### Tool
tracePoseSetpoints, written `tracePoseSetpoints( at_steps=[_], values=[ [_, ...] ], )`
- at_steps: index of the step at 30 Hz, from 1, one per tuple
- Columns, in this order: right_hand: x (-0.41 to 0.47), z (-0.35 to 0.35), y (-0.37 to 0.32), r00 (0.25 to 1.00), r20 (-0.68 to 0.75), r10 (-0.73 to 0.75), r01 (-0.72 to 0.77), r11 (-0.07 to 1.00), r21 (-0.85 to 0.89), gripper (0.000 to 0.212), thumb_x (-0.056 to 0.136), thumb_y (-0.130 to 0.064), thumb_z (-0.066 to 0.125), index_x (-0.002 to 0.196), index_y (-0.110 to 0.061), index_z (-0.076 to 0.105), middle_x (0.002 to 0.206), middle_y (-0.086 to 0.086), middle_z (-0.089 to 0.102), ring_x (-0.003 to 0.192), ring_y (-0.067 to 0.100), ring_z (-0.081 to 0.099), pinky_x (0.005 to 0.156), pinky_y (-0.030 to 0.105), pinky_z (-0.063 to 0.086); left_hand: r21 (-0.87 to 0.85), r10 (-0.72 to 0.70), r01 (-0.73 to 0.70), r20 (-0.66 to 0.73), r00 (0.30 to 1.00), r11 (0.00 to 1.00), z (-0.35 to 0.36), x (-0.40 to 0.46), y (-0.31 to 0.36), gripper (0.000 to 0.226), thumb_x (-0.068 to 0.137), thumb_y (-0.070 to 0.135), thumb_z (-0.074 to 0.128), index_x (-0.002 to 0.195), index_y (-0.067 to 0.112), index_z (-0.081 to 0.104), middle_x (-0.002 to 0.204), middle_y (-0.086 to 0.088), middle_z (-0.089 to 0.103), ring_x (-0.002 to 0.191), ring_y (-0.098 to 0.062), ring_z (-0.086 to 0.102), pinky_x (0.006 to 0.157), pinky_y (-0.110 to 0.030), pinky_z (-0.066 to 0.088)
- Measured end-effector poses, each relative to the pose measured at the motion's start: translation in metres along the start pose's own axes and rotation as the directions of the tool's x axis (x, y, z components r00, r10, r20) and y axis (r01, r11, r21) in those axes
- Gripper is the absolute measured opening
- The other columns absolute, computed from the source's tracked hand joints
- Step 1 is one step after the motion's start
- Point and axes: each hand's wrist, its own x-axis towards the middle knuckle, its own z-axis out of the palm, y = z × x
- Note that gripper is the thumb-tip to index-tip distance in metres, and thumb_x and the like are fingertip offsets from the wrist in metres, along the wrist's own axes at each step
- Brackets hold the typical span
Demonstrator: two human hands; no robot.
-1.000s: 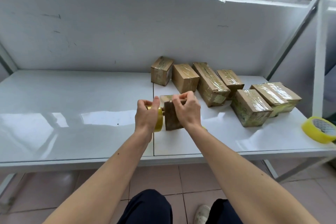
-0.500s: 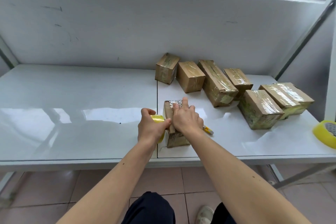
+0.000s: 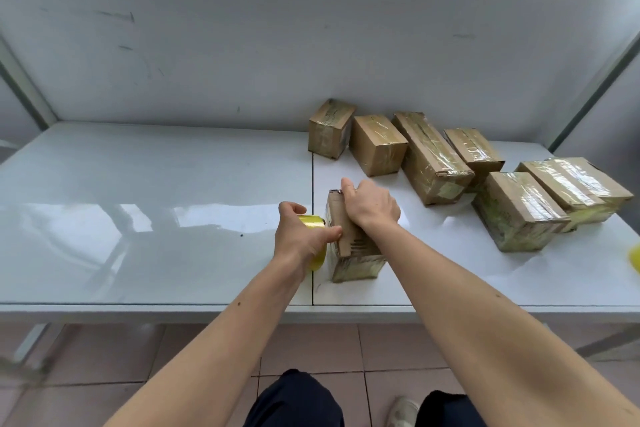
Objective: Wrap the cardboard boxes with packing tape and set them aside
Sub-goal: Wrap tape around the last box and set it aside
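Observation:
A small cardboard box (image 3: 353, 253) lies lengthwise on the white table (image 3: 156, 218), near its front edge by the centre seam. My right hand (image 3: 370, 206) presses flat on the box's top. My left hand (image 3: 299, 239) grips a yellow tape roll (image 3: 313, 224) against the box's left side, thumb touching the box. Whether a strip of tape runs from roll to box is hard to tell. Several taped boxes (image 3: 429, 156) stand in a row at the back right.
A second yellow tape roll (image 3: 635, 258) peeks in at the right edge. A grey back panel and a shelf close the space behind and above. Slanted frame struts rise at both sides. Tiled floor and my legs show below the table edge.
The box was held up between both hands; it came down onto the table. My right hand now lies flat on top, and the left hand has brought the roll along the box's left side.

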Motion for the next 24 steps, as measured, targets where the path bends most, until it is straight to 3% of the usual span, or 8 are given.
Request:
tracePoseSetpoints(
  at_steps=[2,4,6,9,13,18,21,24],
  values=[
    [-0.005,-0.011,-0.003,0.994,-0.102,-0.043,0.063,0.978,0.201,0.051,0.101,-0.054,0.033,0.117,-0.012,0.056,0.115,0.013,0.062,0.108,0.032,0.057,0.078,0.035,0.036,-0.084,0.027,-0.032,-0.05,0.998,0.996,0.0,-0.002,0.013,0.056,0.081,0.028,0.081,0.119,0.022,0.04,0.112,-0.003,0.05,0.099,-0.022,0.054,0.069,-0.031,0.05],
    [-0.014,-0.022,-0.005,0.978,-0.201,-0.051,0.142,0.874,0.466,0.036,0.101,-0.047,0.042,0.101,-0.013,0.055,0.108,0.011,0.061,0.097,0.025,0.056,0.078,0.031,0.035,-0.187,0.045,-0.069,-0.129,0.991,0.98,-0.002,-0.003,0.03,0.041,0.092,0.038,0.068,0.117,0.02,0.04,0.103,0.001,0.048,0.087,-0.014,0.051,0.061,-0.024,0.041],
    [-0.022,-0.027,-0.005,0.975,-0.222,-0.002,0.137,0.794,0.592,0.03,0.101,-0.039,0.046,0.092,-0.012,0.055,0.107,0.011,0.058,0.09,0.02,0.051,0.078,0.029,0.034,-0.2,0.058,-0.093,-0.175,0.983,0.975,-0.003,-0.001,0.035,0.043,0.092,0.044,0.067,0.115,0.019,0.04,0.099,0.002,0.047,0.086,-0.015,0.05,0.062,-0.024,0.039],
    [-0.025,-0.022,-0.002,0.983,-0.177,0.054,0.043,0.864,0.502,0.032,0.101,-0.045,0.043,0.104,-0.014,0.051,0.116,0.009,0.056,0.093,0.022,0.051,0.08,0.034,0.036,-0.087,0.056,-0.074,-0.196,0.979,0.993,-0.001,-0.008,0.03,0.052,0.086,0.041,0.076,0.114,0.019,0.038,0.108,-0.001,0.048,0.095,-0.02,0.05,0.062,-0.023,0.038],
    [-0.02,-0.012,-0.009,0.999,-0.043,0.022,-0.013,0.978,0.207,0.046,0.102,-0.054,0.031,0.135,-0.023,0.04,0.133,0.014,0.043,0.123,0.034,0.045,0.092,0.044,0.036,-0.043,0.057,-0.068,-0.213,0.975,0.997,0.0,-0.008,0.024,0.056,0.083,0.041,0.079,0.116,0.017,0.041,0.111,-0.003,0.052,0.095,-0.021,0.051,0.062,-0.025,0.038],
    [-0.005,-0.011,-0.015,0.997,0.078,0.002,-0.005,0.999,0.037,0.043,0.103,-0.047,0.023,0.13,-0.021,0.043,0.129,0.015,0.055,0.12,0.035,0.051,0.082,0.041,0.033,-0.029,0.028,-0.034,-0.195,0.98,0.999,0.005,-0.003,0.029,0.06,0.083,0.041,0.079,0.123,0.015,0.042,0.111,-0.003,0.05,0.097,-0.021,0.05,0.059,-0.023,0.037],
    [-0.001,-0.011,-0.003,0.992,0.118,-0.052,0.028,0.98,0.195,0.057,0.098,-0.061,0.035,0.14,-0.022,0.037,0.139,0.013,0.052,0.125,0.032,0.05,0.093,0.043,0.042,-0.081,-0.025,0.009,-0.199,0.98,0.997,0.001,-0.001,0.029,0.063,0.079,0.045,0.082,0.119,0.017,0.043,0.113,-0.004,0.052,0.099,-0.022,0.051,0.064,-0.027,0.038],
    [-0.004,-0.019,0.028,0.91,0.313,-0.273,0.028,0.793,0.609,0.104,0.078,-0.064,0.071,0.155,-0.025,0.015,0.151,0.004,0.041,0.129,0.021,0.05,0.107,0.038,0.044,-0.078,-0.039,0.024,-0.2,0.979,0.997,-0.003,0.001,0.03,0.062,0.079,0.046,0.081,0.118,0.019,0.041,0.113,-0.003,0.049,0.099,-0.022,0.05,0.073,-0.03,0.038]
  ],
)
